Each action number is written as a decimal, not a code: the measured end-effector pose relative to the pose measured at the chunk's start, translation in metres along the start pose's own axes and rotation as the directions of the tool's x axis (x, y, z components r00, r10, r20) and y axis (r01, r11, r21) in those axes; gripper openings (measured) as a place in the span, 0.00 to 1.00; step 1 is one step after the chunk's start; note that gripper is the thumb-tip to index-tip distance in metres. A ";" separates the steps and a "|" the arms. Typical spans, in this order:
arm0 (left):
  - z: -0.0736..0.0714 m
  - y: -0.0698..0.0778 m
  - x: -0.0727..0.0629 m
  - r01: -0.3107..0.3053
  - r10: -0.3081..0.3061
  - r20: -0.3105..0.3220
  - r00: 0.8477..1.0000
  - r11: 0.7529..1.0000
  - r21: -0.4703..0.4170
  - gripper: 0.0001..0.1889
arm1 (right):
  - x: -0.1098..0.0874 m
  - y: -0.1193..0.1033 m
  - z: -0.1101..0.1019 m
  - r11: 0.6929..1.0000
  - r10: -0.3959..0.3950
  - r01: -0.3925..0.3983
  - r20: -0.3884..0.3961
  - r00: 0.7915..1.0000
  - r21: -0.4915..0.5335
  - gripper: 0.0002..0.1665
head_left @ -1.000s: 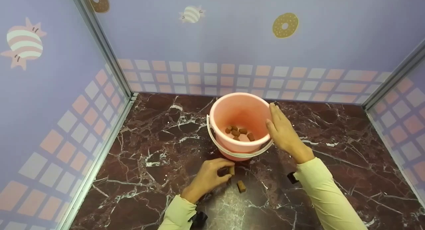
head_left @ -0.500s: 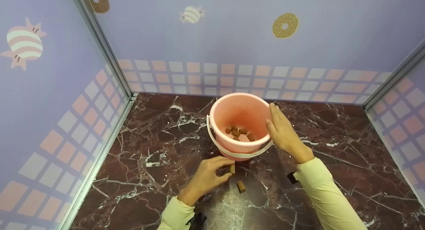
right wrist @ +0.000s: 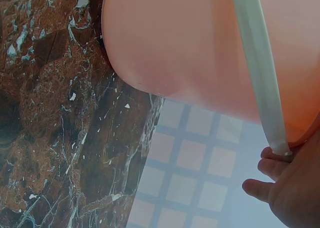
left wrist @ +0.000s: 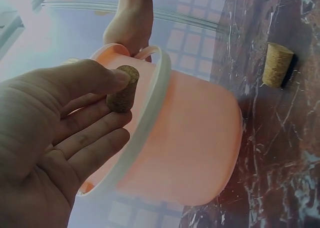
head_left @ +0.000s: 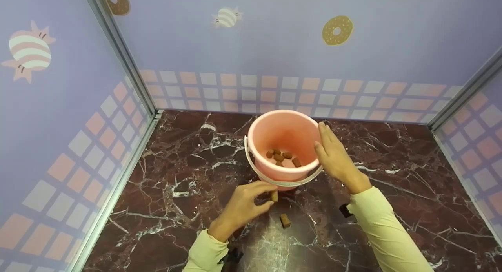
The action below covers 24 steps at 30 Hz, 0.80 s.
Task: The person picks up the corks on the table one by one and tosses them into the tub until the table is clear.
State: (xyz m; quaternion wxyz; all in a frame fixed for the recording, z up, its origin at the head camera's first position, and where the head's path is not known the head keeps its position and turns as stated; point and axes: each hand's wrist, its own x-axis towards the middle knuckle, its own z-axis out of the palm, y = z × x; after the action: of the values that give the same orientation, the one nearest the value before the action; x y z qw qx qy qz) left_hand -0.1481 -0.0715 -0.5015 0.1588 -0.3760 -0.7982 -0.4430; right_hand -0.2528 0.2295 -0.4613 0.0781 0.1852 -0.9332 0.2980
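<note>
Between thumb and fingertips my left hand [head_left: 244, 203] pinches a cork stopper [left wrist: 123, 90], just in front of the pink bucket [head_left: 266, 170]. The bucket stands upright, its white handle [head_left: 288, 183] hanging down at the front. Several brown corks [head_left: 278, 157] lie on its bottom. My right hand [head_left: 336, 156] rests against the right side of the rim with its fingers extended; the right wrist view [right wrist: 295, 183] shows it near the handle's end. Another cork [head_left: 285, 221] lies on the marble surface, nearer to me than the left hand.
The dark red marble-patterned tabletop [head_left: 188, 162] spreads around the bucket. Lilac panels with pink and white squares enclose it: a back wall [head_left: 274, 48], a left wall [head_left: 59, 126] and a right wall [head_left: 482, 123]. The bucket stands close to the back wall.
My left hand has risen slightly with the pinched cork, closer to the bucket's front. The right hand, the bucket and the loose cork on the table have stayed in place.
</note>
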 end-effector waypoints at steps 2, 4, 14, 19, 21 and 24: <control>-0.001 0.001 0.001 -0.004 0.004 -0.003 1.000 1.000 0.003 0.22 | 0.000 0.000 0.000 1.000 0.002 -0.002 -0.002 1.000 0.000 0.39; -0.003 0.001 0.002 -0.014 0.014 -0.009 1.000 1.000 0.003 0.22 | 0.000 0.000 0.000 1.000 0.002 -0.002 -0.004 1.000 -0.001 0.39; -0.011 0.006 0.009 -0.054 0.054 -0.027 0.998 0.999 -0.003 0.22 | -0.001 0.000 0.001 1.000 0.000 0.000 -0.003 1.000 -0.003 0.39; -0.016 0.008 0.013 -0.045 0.045 -0.022 0.999 0.999 -0.003 0.22 | -0.001 -0.001 0.000 1.000 0.005 -0.005 0.000 1.000 -0.001 0.39; -0.017 0.009 0.015 -0.039 0.039 -0.023 0.999 0.999 -0.003 0.22 | -0.001 -0.001 0.000 1.000 0.004 -0.004 0.000 1.000 -0.003 0.39; -0.019 0.010 0.017 -0.039 0.039 -0.030 0.999 0.999 0.000 0.22 | 0.000 -0.001 0.000 1.000 0.000 0.000 0.001 1.000 -0.006 0.39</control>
State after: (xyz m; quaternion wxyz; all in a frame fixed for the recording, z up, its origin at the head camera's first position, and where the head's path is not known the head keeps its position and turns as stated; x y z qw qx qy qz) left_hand -0.1537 -0.0765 -0.4749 0.1790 -0.3847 -0.7882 -0.4458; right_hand -0.2520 0.2292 -0.4606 0.0779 0.1850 -0.9341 0.2951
